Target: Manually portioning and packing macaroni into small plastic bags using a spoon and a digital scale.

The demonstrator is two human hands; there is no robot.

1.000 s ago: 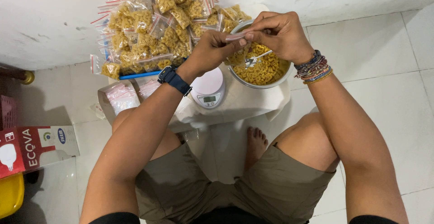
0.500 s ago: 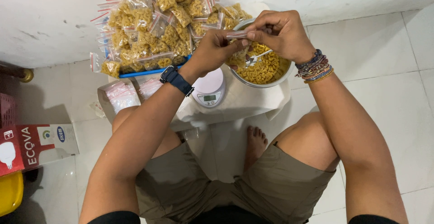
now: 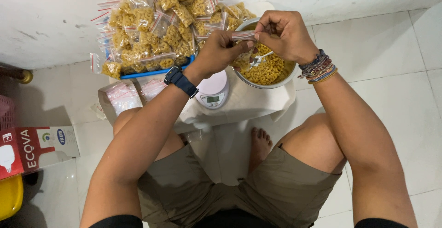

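At the far left edge lie a red and white carton (image 3: pixel 32 150) and, nearer, a yellow object (image 3: pixel 9 196) on the tiled floor. Further right, against the wall, a heap of sealed clear bags of pasta (image 3: pixel 156 30) fills a blue tray (image 3: pixel 152 73), with a stack of empty zip bags (image 3: pixel 122 97) just in front of it. The left hand (image 3: pixel 221 51), a dark watch (image 3: pixel 180 81) on its wrist, comes in over a small white kitchen scale (image 3: pixel 212 92); its thumb and fingers are pinched together on the left end of a small zip bag (image 3: pixel 243 48) holding some pasta. That bag hangs between the two hands, above the left rim of a metal bowl (image 3: pixel 271 78) of yellow pasta, in which a spoon (image 3: pixel 258 60) lies. The right hand (image 3: pixel 285 34), beaded bracelets (image 3: pixel 318 68) on its wrist, has its fingers clamped on the bag's right end, along the zip strip. Scale and bowl stand on a white covered surface (image 3: pixel 253 106).
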